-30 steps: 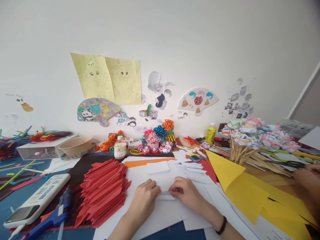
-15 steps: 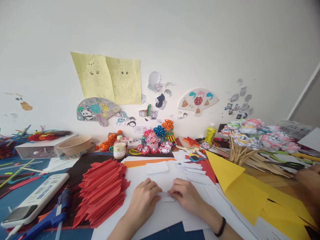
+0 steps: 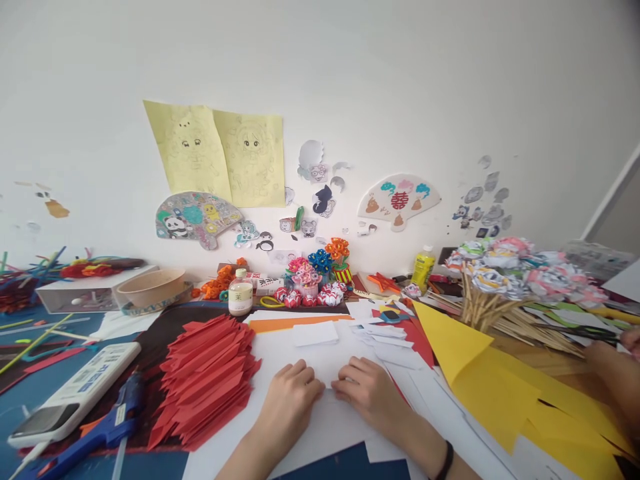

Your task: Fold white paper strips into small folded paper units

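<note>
Between my hands lies a small piece of white paper [image 3: 327, 397], hard to make out against the larger white sheets [image 3: 325, 433] beneath. My left hand [image 3: 295, 395] has its fingers curled and pressed at the paper's left end. At the right end, my right hand [image 3: 364, 392], with a black band on its wrist, is closed in the same way. The fingertips are partly hidden. Just beyond them sits a folded white paper slip [image 3: 316, 334], with a pile of white slips [image 3: 387, 339] to its right.
Folded red paper strips [image 3: 205, 380] are heaped on the left, beside a blue glue gun [image 3: 117, 417] and a white power strip [image 3: 75, 393]. Yellow paper [image 3: 505, 383] covers the right, before paper flowers [image 3: 500, 263] on sticks. Another person's hands [image 3: 607, 363] are at the far right.
My right hand has shifted slightly left and its fingers have closed in over the paper, so less of it shows. The other person's hands have come further into view.
</note>
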